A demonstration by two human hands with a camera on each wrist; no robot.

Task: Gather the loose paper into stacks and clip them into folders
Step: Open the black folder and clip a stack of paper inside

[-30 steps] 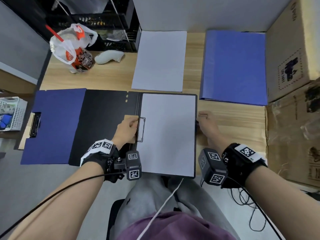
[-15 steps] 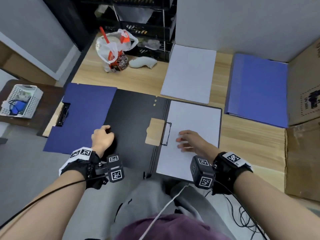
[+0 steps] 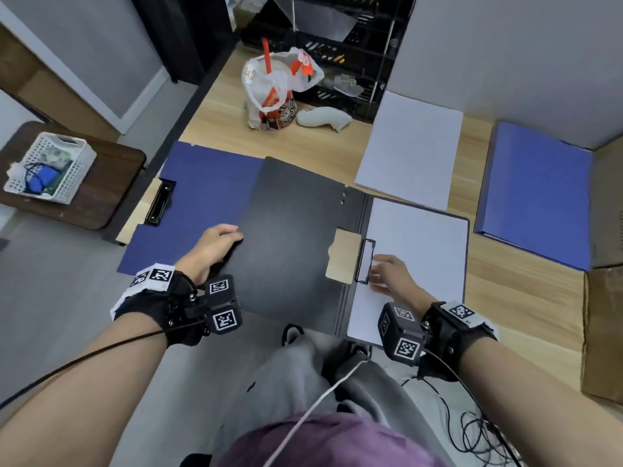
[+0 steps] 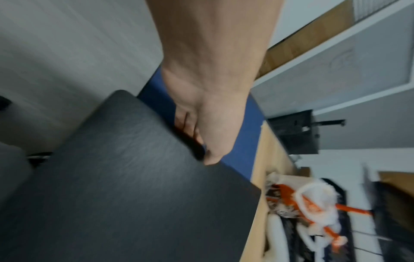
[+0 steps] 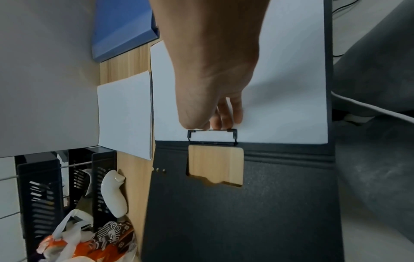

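A black folder [image 3: 293, 237] lies open on the desk. Its right half holds a white paper stack [image 3: 424, 251] tucked under a black wire clip [image 3: 365, 261]. My left hand [image 3: 232, 237] grips the left edge of the black cover [image 4: 134, 177], thumb on top and fingers curled beneath it. My right hand [image 3: 376, 274] rests with straight fingers [image 5: 224, 120] on the paper [image 5: 280, 88], right beside the clip [image 5: 212, 136]. A second loose paper stack [image 3: 411, 146] lies behind the folder.
A dark blue folder [image 3: 195, 203] with its own clip [image 3: 160, 202] lies partly under the black cover. A light blue folder [image 3: 536, 190] sits at the right, cardboard boxes [image 3: 603, 332] beyond it. A bagged drink cup [image 3: 276, 92] and a white controller [image 3: 323, 117] stand at the back.
My left hand left the wire clip and took hold of the cover's left edge. My right hand moved from the folder's right edge onto the paper, then up to the clip.
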